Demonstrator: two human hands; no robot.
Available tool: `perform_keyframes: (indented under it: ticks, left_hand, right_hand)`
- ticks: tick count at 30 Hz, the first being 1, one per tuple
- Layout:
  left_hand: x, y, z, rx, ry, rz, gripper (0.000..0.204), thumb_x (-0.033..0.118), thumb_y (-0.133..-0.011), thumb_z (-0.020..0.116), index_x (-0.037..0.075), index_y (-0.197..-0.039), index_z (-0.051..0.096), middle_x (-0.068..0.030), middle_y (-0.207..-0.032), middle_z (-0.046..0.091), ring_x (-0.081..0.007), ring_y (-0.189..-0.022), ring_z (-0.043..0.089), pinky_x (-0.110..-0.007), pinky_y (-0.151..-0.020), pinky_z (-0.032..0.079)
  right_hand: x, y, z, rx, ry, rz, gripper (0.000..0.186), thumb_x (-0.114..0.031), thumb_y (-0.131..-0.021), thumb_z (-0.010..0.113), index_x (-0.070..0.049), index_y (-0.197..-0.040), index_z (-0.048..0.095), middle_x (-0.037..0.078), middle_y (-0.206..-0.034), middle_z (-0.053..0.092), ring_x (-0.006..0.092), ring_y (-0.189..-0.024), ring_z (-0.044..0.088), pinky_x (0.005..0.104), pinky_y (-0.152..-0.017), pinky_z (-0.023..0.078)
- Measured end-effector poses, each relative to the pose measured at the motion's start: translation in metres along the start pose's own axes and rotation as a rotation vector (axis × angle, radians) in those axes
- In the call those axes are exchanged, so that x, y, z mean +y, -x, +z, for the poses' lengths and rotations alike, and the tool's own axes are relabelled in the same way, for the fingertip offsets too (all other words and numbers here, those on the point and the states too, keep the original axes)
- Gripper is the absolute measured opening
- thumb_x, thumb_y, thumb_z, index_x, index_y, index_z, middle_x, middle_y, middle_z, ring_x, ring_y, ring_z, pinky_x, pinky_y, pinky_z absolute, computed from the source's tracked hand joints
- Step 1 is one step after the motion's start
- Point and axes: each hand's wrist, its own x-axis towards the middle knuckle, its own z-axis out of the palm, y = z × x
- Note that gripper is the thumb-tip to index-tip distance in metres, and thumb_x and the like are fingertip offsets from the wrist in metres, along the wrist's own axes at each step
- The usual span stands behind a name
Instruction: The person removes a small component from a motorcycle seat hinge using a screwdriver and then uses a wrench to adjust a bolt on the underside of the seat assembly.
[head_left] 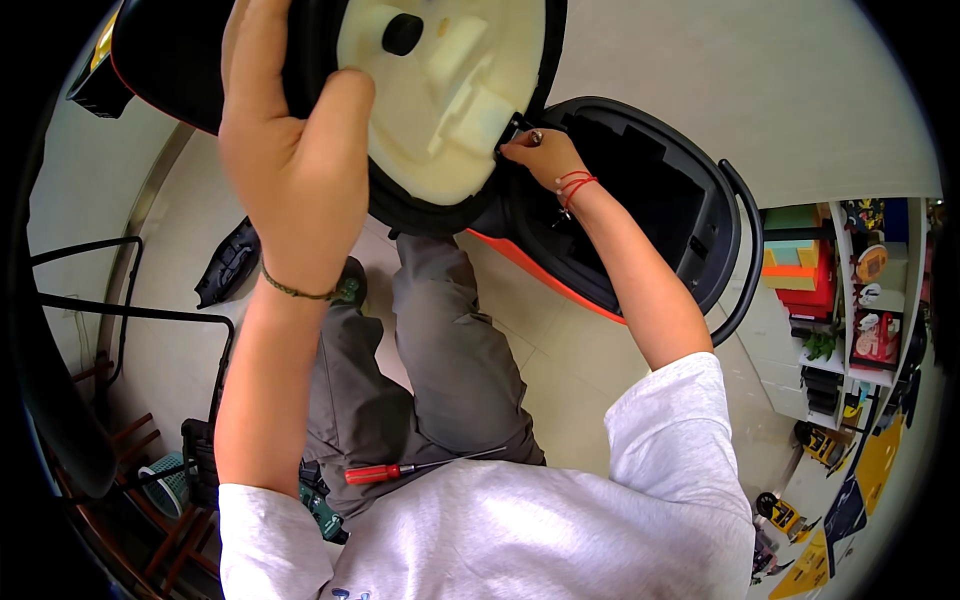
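Observation:
An open black and orange hard case (680, 180) has a raised lid with a moulded cream inner panel (430, 130). My left hand (295, 150) grips the lid's left edge, its thumb curled over the black rim. My right hand (540, 155) is pinched on a small metal piece (536, 138) at the hinge, between lid and body; what exactly it is cannot be made out, and the fingertips are partly hidden. A red-handled screwdriver (375, 473) lies across my lap.
A black tubular frame (130, 315) and a blue basket (163, 485) stand at left. A dark moulded part (228, 262) lies on the floor (540, 380). White shelving (838, 300) with coloured boxes and yellow toy vehicles (820, 445) line the right side.

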Motion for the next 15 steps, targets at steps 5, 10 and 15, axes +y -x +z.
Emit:
perform_keyframes:
  ticks: [5, 10, 15]
  left_hand:
    - [-0.021, 0.006, -0.004, -0.002, -0.171, 0.194, 0.071, -0.006, -0.072, 0.04, -0.005, -0.143, 0.042, -0.0195, -0.147, 0.042, -0.027, -0.139, 0.038, -0.036, -0.115, 0.028]
    - [-0.027, 0.005, -0.004, 0.013, -0.088, 0.18, 0.071, -0.008, -0.072, 0.04, -0.005, -0.143, 0.042, -0.0182, -0.147, 0.043, -0.0259, -0.138, 0.039, -0.035, -0.114, 0.029]
    - [-0.05, 0.001, -0.013, 0.01, 0.082, 0.093, 0.072, -0.009, -0.073, 0.04, -0.005, -0.144, 0.041, -0.0168, -0.146, 0.044, -0.0247, -0.136, 0.041, -0.034, -0.113, 0.03]
  right_hand:
    - [-0.007, 0.002, -0.002, -0.015, 0.027, 0.046, 0.03, -0.03, -0.082, 0.071, 0.0, -0.081, 0.074, 0.012, -0.074, 0.07, 0.0201, -0.068, 0.065, 0.0317, -0.07, 0.051]
    - [-0.008, 0.001, -0.004, -0.04, 0.125, 0.041, 0.031, -0.031, -0.082, 0.071, 0.0, -0.081, 0.073, 0.011, -0.073, 0.07, 0.019, -0.068, 0.065, 0.0313, -0.07, 0.05]
    - [-0.011, 0.004, -0.002, 0.014, -0.004, 0.081, 0.035, -0.033, -0.084, 0.07, 0.0, -0.077, 0.071, 0.01, -0.069, 0.067, 0.0194, -0.064, 0.062, 0.032, -0.068, 0.049]
